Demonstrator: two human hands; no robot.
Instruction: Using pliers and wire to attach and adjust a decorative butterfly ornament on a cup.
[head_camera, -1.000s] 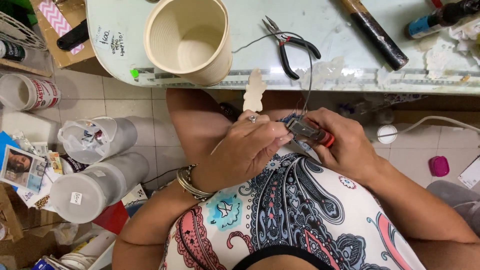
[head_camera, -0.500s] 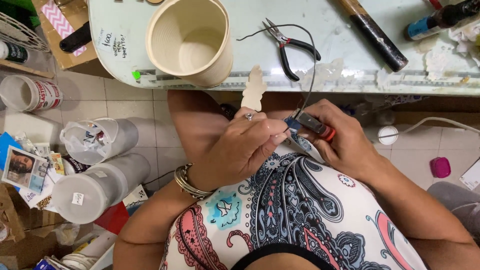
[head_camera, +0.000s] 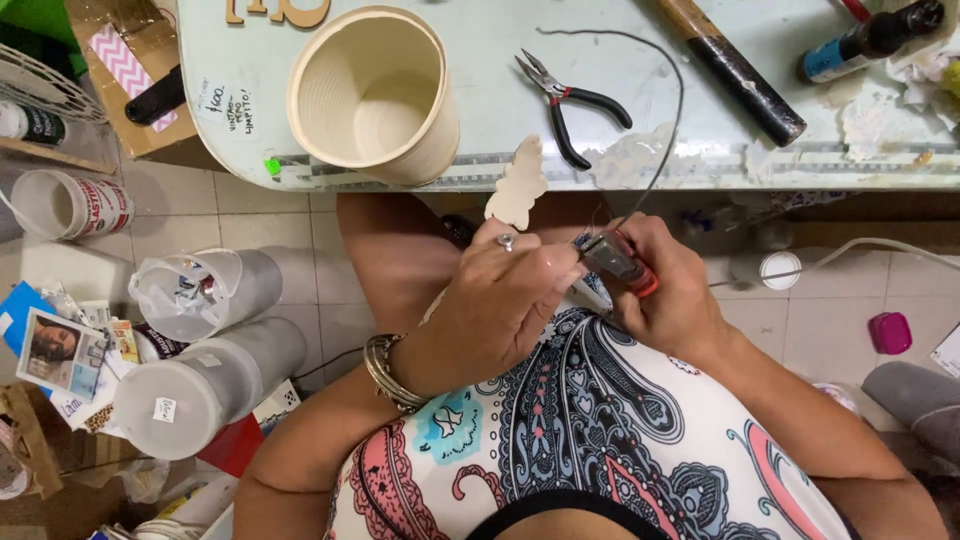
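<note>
Pale desk (head_camera: 480, 150) above a tiled floor.
Right hand (head_camera: 672, 290) grips red-handled pliers (head_camera: 618, 262); left hand (head_camera: 500, 305) pinches thin wire (head_camera: 668, 130) at their tip.

The pliers' (head_camera: 617, 262) jaws are hidden by the left hand (head_camera: 500, 305). The hammer (head_camera: 735, 65) is cut off by the top edge.

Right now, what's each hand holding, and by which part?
The right hand grips red-handled pliers by the handles. The left hand pinches the thin wire at the pliers' tip; its exact hold is hidden.
</note>
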